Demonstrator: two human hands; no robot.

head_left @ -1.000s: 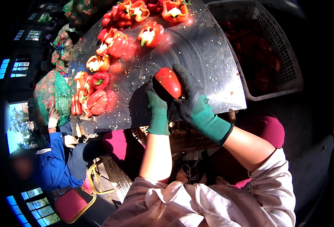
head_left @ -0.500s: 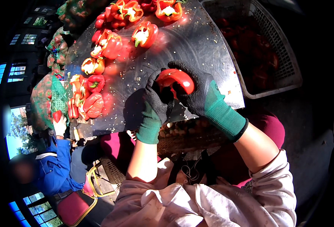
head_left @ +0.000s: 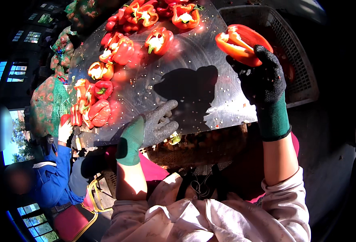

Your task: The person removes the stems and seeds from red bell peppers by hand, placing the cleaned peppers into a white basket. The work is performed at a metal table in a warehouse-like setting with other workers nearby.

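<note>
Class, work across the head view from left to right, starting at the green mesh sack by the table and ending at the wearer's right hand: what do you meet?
Green mesh sack → wrinkled red pepper → left hand → right hand, holding an opened red pepper.

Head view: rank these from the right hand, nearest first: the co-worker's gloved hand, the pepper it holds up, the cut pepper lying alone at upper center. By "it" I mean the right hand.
1. Held pepper: in the right hand.
2. Lone cut pepper: on the table, leftward.
3. Co-worker's gloved hand: far left.
</note>
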